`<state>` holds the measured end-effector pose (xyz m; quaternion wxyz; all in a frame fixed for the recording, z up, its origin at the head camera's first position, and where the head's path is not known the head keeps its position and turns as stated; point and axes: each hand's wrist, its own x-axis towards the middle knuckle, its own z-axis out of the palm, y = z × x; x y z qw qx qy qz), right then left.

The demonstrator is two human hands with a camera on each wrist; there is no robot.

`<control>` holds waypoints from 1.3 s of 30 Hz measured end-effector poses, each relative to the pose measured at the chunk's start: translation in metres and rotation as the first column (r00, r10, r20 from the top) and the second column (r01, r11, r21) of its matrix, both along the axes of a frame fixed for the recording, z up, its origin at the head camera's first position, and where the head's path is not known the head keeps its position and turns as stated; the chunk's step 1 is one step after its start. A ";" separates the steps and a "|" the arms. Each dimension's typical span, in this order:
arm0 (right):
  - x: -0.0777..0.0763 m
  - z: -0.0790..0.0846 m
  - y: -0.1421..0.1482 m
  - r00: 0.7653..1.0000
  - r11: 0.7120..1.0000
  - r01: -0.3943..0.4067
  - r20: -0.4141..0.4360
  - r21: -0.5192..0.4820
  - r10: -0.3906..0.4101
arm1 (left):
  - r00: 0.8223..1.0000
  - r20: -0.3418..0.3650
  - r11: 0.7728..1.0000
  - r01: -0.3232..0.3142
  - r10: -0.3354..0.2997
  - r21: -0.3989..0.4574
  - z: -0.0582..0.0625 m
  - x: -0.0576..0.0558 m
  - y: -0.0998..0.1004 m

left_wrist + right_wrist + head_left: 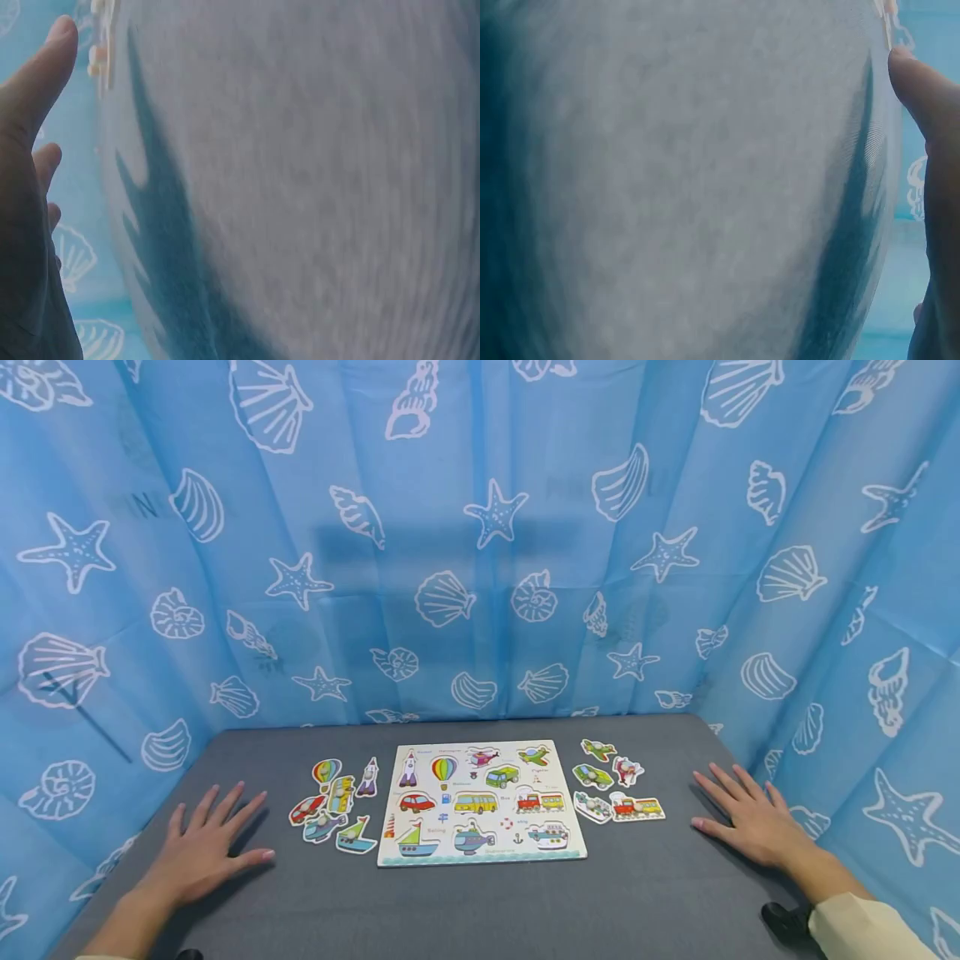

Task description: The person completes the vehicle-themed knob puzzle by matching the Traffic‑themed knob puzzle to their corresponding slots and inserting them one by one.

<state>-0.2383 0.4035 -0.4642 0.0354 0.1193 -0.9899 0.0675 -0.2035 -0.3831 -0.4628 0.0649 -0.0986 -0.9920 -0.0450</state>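
A white puzzle board (480, 852) with pictures of vehicles lies in the middle of the table. To its left is a group of loose puzzle pieces: a balloon (326, 771), a rocket (367, 778), a bus (341, 795), a red car (306, 811), a submarine (324, 828) and a sailboat (356, 837). On its right lie a green plane (598, 750), a green truck (592, 777), a helicopter (627, 770), a ship (593, 807) and a train (637, 807). My left hand (198, 860), fingers spread, is left of the pieces. My right hand (757, 822) is spread at the right, holding nothing.
A grey cloth covers the table (480, 910). Behind it and along both sides hangs a blue curtain (450, 652) with white shells and starfish. In both wrist views the hands cast shadows on the cloth.
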 end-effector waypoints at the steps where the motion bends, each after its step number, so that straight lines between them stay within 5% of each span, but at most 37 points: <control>1: 0.000 0.000 -0.001 1.000 1.000 -0.001 -0.005 -0.003 0.001 | 1.000 -0.007 1.000 0.007 -0.007 0.002 0.001 0.000 0.002; 8: -0.002 0.002 -0.007 0.998 0.999 -0.039 -0.059 -0.032 0.037 | 1.000 0.001 1.000 0.016 -0.016 0.024 0.005 -0.001 0.020; 17: -0.007 0.000 -0.027 0.991 0.997 -0.033 -0.133 -0.074 0.023 | 0.999 -0.019 0.990 0.037 -0.035 0.139 0.013 -0.002 0.045; 22: -0.009 -0.002 -0.042 0.984 0.988 -0.022 -0.176 -0.154 -0.005 | 0.999 -0.013 0.966 0.052 -0.050 0.253 0.017 -0.002 0.062; 28: -0.013 -0.003 -0.062 0.975 0.956 -0.027 -0.220 -0.292 -0.039 | 0.995 -0.072 0.912 0.092 -0.069 0.401 0.018 -0.004 0.086; 33: -0.016 -0.003 -0.080 0.979 0.918 0.073 -0.147 -0.391 -0.140 | 0.994 -0.102 0.856 0.084 -0.037 0.510 0.017 -0.006 0.108; 39: -0.024 -0.003 -0.097 0.965 0.853 0.175 -0.086 -0.492 -0.248 | 0.999 -0.038 0.738 0.037 -0.015 0.674 0.018 -0.011 0.130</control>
